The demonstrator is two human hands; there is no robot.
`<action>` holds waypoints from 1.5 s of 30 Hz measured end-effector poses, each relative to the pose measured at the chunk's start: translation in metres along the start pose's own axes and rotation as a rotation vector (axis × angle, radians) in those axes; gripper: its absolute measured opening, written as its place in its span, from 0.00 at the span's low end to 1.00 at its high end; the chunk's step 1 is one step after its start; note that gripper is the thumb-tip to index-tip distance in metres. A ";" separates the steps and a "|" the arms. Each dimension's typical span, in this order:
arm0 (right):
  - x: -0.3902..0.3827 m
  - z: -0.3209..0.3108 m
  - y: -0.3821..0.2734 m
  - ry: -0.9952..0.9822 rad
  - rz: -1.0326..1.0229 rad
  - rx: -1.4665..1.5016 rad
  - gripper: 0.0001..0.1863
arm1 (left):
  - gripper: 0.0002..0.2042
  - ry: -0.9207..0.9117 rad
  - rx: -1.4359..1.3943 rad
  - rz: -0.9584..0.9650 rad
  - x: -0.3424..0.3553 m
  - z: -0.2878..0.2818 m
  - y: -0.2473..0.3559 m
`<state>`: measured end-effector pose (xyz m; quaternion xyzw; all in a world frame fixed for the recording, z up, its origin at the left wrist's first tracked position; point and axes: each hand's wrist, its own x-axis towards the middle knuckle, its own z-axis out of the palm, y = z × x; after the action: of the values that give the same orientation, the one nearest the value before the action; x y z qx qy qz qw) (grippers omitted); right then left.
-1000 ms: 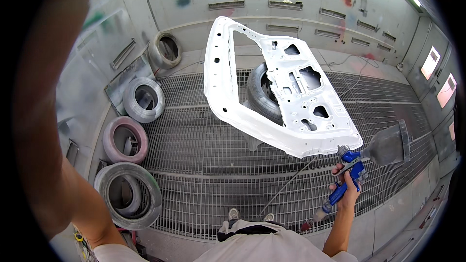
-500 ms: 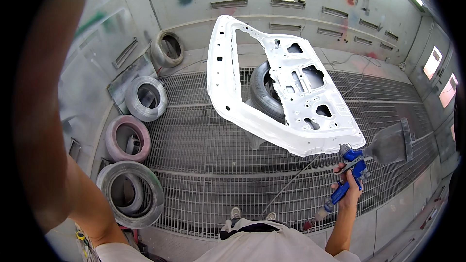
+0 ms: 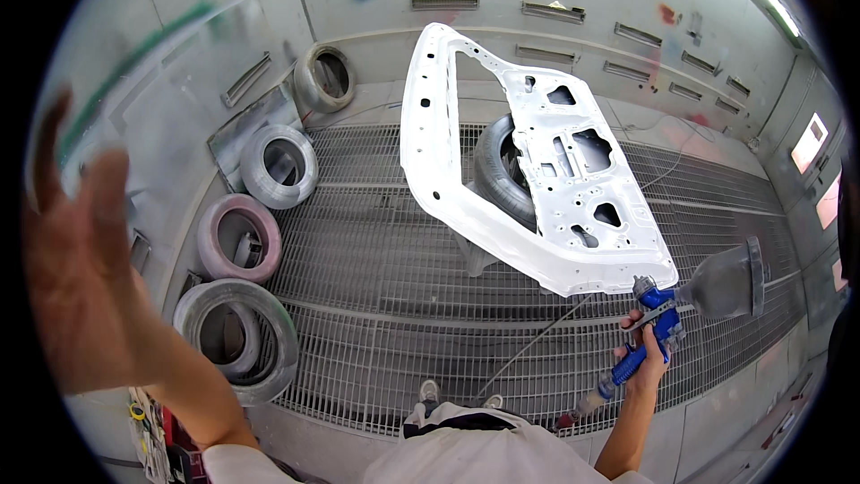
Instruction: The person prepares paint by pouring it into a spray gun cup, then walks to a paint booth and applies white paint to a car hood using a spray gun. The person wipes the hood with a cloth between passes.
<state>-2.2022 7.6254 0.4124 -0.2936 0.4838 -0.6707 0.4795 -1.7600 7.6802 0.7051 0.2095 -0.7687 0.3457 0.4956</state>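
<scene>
My right hand [image 3: 647, 360] is wrapped round the handle of a blue spray gun [image 3: 665, 324]. A translucent grey cup [image 3: 722, 283] sticks out to the gun's right. The gun's nozzle is close to the near right corner of a white-coated car door shell [image 3: 488, 226]; I cannot tell whether they touch. The door lies raised above the floor, with a tyre [image 3: 503, 175] showing beneath it and through its window opening. My left hand [image 3: 85, 273] is raised at the far left, slightly blurred, its fingers apart and nothing in it.
Several worn tyres stand along the left wall, among them a pinkish one [image 3: 210, 237] and a large grey one [image 3: 285, 341]. The floor is metal grating [image 3: 358, 260], with a thin hose [image 3: 537, 345] across it. Vented, paint-spotted walls [image 3: 394, 22] surround the door shell.
My left arm has come down from close before the camera, and its hand now shows. The scene has shifted slightly right in view. My right hand keeps its grip on the spray gun.
</scene>
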 end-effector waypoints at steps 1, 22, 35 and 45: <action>0.000 0.000 0.001 0.004 -0.001 -0.009 0.17 | 0.21 0.091 0.069 -0.098 -0.020 -0.002 -0.003; 0.003 0.003 0.013 -0.029 -0.010 -0.074 0.18 | 0.17 -1.068 -0.251 -2.319 -0.641 0.004 0.358; 0.001 0.009 0.023 -0.096 -0.031 -0.082 0.19 | 0.14 -0.656 -0.261 -2.226 -0.654 0.039 0.305; -0.003 0.008 0.022 -0.049 -0.023 -0.056 0.19 | 0.14 -0.738 -0.321 -2.338 -0.654 0.027 0.322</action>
<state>-2.1863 7.6235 0.3948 -0.3290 0.4871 -0.6550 0.4749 -1.7154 7.8632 0.0007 0.7921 -0.2475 -0.4823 0.2806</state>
